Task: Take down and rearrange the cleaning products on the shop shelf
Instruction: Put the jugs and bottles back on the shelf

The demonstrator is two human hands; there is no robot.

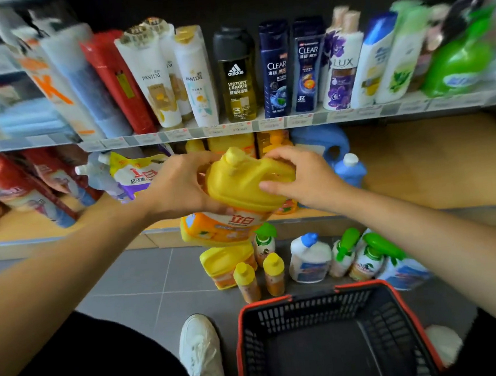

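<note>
While outstretched, hands (180, 184) (302, 177) around yellow jug (240, 185)

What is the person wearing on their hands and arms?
No gloves, rings or watch show on the left hand or the right hand. Both forearms are uncovered to the frame edge, with no sleeve in view.

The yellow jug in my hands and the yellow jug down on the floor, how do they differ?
The held yellow jug is in the air, gripped by the left hand and right hand; the floor yellow jug rests on the grey tiles, untouched. The held yellow jug is tilted with its cap showing; the floor yellow jug's top is partly hidden behind it. Both have yellow bodies and orange labels.
</note>
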